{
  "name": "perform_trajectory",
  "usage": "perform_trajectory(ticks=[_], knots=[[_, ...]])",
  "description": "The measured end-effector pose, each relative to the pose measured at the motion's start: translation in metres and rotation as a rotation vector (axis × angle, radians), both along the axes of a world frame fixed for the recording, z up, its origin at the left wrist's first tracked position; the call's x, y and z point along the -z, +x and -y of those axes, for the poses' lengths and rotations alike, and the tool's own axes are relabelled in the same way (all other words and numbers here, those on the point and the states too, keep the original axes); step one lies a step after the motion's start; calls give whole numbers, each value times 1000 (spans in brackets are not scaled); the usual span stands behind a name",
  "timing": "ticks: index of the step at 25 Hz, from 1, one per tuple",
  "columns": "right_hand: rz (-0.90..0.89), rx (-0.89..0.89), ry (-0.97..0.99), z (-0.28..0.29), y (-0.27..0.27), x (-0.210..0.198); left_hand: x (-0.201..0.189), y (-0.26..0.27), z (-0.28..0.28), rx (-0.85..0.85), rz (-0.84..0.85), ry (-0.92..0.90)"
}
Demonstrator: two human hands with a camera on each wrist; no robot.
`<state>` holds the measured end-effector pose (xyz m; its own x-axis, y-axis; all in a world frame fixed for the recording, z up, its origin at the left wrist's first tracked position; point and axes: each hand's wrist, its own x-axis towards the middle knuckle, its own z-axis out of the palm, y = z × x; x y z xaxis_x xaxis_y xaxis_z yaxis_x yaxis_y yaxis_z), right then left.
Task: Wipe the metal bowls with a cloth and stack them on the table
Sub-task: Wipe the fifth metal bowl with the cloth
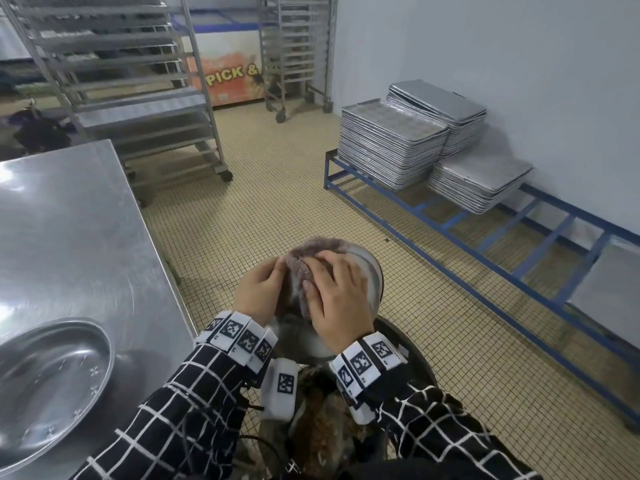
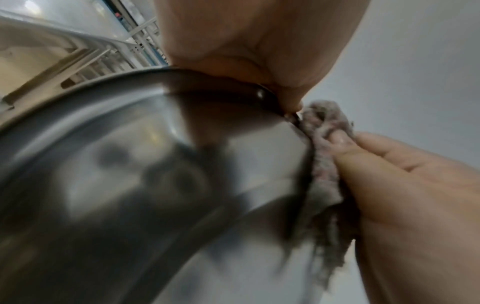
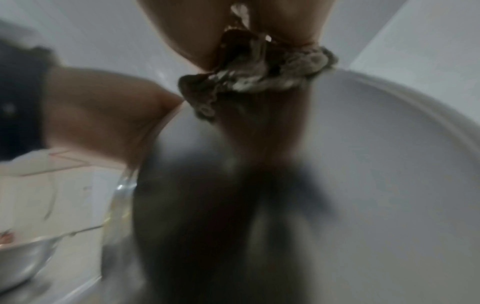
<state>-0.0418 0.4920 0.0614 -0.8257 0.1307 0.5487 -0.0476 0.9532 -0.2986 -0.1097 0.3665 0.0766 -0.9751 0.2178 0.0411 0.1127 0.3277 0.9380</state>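
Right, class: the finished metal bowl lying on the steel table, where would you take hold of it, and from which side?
Grip the bowl on the table by its rolled rim at the right, nearest the left hand. It sits mouth up by the steel table edge, so a thumb inside and fingers under the lip should hold it.

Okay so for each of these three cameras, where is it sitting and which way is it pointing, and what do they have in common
Head: worn on the head, looks forward and down at the left hand, right hand, checked sleeves, table and floor.
Left wrist: on the left wrist, looks along the hand at the held bowl; its thumb pinches the rim, the right hand's fingers press the cloth.
Right wrist: on the right wrist, blurred; shows the palm, cloth, bowl and left hand.
Shared: all three show the bowl and cloth.
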Motion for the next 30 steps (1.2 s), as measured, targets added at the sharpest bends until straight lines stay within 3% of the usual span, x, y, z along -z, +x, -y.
perform_trajectory(ticks=[2,6,7,11,13,17,19,21,25,27,30], knots=[[-4,95,-70,-2,1,3,-4,3,1,-24,-26,9],[38,233,-718,-39,-3,18,-8,-1,13,-92,3,70],[97,260,-778,-49,-2,23,-11,-4,16,-111,22,102],[48,285,-773,-52,-1,20,-22,-11,24,-154,13,145],[-15,186,-736,-31,-7,1,-22,-10,21,-142,-8,110],[-35,-48,-188,13,-16,-13,-22,-7,8,-103,-56,90],[5,-41,-84,9,-21,-7,-25,-10,8,-75,-51,132],[10,19,-162,-2,-25,-6,-28,-13,11,-56,-33,133],[10,169,-594,-27,-20,-1,-25,-14,14,-98,-69,152],[0,246,-680,-34,-10,9,-23,-14,15,-135,-68,158],[-25,222,-935,-42,3,22,-17,-16,17,-173,-45,157]])
